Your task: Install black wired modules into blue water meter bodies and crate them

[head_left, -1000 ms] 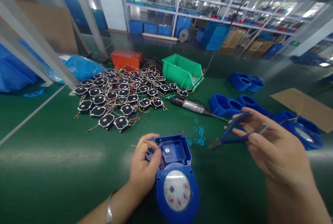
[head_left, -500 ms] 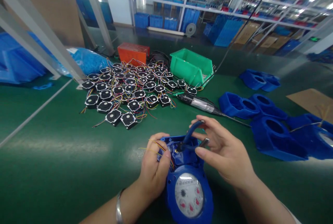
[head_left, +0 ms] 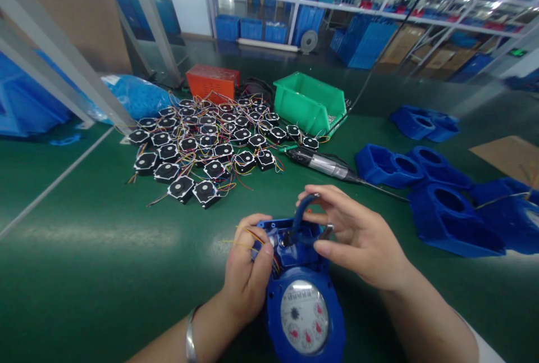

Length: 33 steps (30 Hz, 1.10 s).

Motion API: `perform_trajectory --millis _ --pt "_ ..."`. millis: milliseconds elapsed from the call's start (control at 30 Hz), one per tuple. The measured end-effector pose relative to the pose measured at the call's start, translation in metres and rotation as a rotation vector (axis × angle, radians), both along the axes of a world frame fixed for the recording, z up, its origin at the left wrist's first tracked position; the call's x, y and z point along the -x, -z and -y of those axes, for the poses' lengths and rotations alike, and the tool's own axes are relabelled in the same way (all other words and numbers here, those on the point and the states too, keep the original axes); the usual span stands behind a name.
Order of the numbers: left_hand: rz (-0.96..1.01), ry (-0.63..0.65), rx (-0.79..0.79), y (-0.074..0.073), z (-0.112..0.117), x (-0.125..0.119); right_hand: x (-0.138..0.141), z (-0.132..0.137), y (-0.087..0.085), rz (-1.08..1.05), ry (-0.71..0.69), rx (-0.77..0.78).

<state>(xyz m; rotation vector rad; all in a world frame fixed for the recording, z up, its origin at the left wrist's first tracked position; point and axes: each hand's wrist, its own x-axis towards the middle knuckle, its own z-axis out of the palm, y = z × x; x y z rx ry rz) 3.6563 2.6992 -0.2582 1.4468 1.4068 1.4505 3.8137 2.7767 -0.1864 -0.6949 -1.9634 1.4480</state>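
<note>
The blue water meter (head_left: 304,318), with a round white dial and red pointers, stands in front of me. Its upper compartment (head_left: 301,256) faces up. My left hand (head_left: 249,273) grips the left wall of this compartment, with thin red, yellow and black wires (head_left: 256,235) at its fingers. In my right hand (head_left: 356,234) are blue-handled pliers (head_left: 301,212), their handles spread between thumb and fingers. The pliers' head points down into the compartment, where its jaws are mostly hidden.
Several black wired modules (head_left: 206,191) cover the bench's left middle. Behind lie a green bin (head_left: 309,101) and an orange box (head_left: 213,82). A power screwdriver (head_left: 326,166) lies beyond my right hand, with blue housings (head_left: 450,217) to the right.
Both hands, the meter and the pliers appear slightly farther left in view. The grips and the handles' spread look about the same.
</note>
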Motion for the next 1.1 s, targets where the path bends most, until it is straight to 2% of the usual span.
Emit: perform_trajectory --millis 333,533,633,733,767,833,933,1000,1100 --pt "0.011 0.006 0.029 0.001 0.0 0.001 -0.003 -0.004 0.001 -0.023 -0.059 0.031" --pt "0.009 0.008 0.026 0.002 0.0 0.001 0.0 -0.003 0.004 -0.022 -0.028 0.039" --pt "0.004 -0.004 0.017 0.002 0.0 0.001 -0.008 0.001 -0.013 -0.098 0.081 0.025" --pt "-0.008 -0.024 -0.006 0.002 -0.001 0.0 -0.031 -0.001 -0.038 -0.112 0.379 -0.08" --pt "-0.009 -0.03 -0.008 0.002 -0.001 -0.001 -0.042 -0.005 -0.043 -0.026 0.48 -0.127" --pt "-0.005 -0.044 -0.002 0.002 -0.002 -0.002 -0.066 -0.018 -0.041 0.312 0.624 -0.223" --pt "0.003 -0.058 0.001 0.003 -0.003 -0.003 -0.103 -0.043 -0.01 1.005 0.689 -0.336" --pt "-0.002 -0.058 -0.009 0.002 -0.003 -0.003 -0.125 -0.056 0.018 1.373 0.62 -0.322" --pt "-0.028 -0.075 -0.033 0.0 -0.003 -0.003 -0.147 -0.066 0.046 1.633 0.497 -0.222"
